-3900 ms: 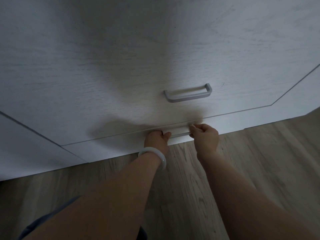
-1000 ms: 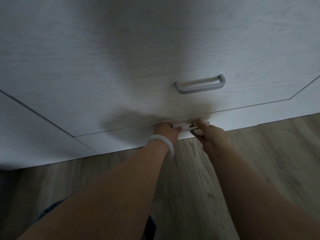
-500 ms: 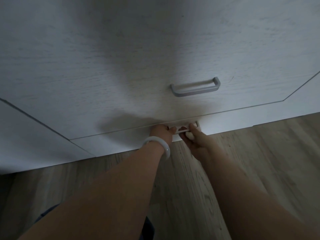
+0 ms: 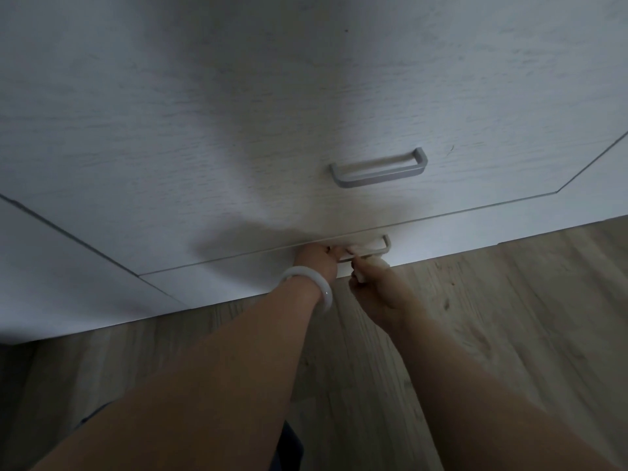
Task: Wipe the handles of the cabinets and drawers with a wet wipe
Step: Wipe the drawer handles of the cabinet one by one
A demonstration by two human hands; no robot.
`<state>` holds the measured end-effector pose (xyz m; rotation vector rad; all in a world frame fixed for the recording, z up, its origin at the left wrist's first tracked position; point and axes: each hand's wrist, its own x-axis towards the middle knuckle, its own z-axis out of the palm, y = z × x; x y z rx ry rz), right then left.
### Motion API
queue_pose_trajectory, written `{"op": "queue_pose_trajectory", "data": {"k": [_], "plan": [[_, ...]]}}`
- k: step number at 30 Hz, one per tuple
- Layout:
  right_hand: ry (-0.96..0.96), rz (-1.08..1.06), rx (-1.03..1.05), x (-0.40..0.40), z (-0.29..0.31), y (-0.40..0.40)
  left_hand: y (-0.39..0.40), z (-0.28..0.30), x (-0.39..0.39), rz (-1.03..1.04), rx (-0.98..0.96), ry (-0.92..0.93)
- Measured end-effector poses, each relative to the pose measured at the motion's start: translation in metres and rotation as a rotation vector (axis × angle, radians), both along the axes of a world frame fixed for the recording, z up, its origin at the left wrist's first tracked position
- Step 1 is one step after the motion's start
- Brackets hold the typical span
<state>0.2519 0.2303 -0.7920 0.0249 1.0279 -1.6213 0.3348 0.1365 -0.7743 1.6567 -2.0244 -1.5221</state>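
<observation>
While the person bends low over the wooden floor [image 4: 509, 334], both hands work at the lower drawer handle [image 4: 380, 248], which sits on the bottom drawer front just above the floor; the left hand [image 4: 316, 261], a pale bangle [image 4: 312, 283] on its wrist, has its fingers curled onto the handle's left end, apparently steadying it; the right hand [image 4: 377, 290] pinches a bunched wet wipe [image 4: 362, 251] against the bar near its middle, the white cloth showing above and below the fingers. The upper drawer handle [image 4: 379, 168] hangs free on the drawer above, well apart from both hands. The wipe looks soft, limp and light, likely to fold over itself and slide on smooth metal; it is best held wadded between thumb and fingertips and wrapped round the bar. The handle seems rigid and fixed, so it should bear firm rubbing; its inner side and end posts are hard to see here.
</observation>
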Motion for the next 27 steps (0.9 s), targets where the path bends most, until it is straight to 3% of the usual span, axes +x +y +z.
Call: {"op": "queue_pose_trajectory", "data": {"k": [4, 6, 13, 19, 23, 27], "plan": [[-0.288, -0.212, -0.074, -0.017, 0.001, 0.010, 0.001, -0.002, -0.002, 0.034, 0.000, 0.028], [-0.322, -0.235, -0.146, -0.019, -0.001, 0.013, 0.001, -0.003, -0.003, 0.031, -0.001, 0.028], [0.008, 0.060, -0.091, 0.021, -0.011, 0.004, 0.002, 0.004, -0.001, -0.029, -0.032, -0.031], [-0.083, -0.188, -0.070, -0.010, -0.011, 0.001, 0.007, 0.004, 0.003, 0.023, -0.038, 0.079], [-0.040, 0.055, -0.048, 0.006, -0.005, -0.001, 0.004, 0.006, 0.008, -0.018, 0.035, 0.122], [-0.074, 0.055, -0.044, 0.016, -0.008, -0.006, -0.001, 0.011, 0.014, -0.048, 0.169, 0.123]]}}
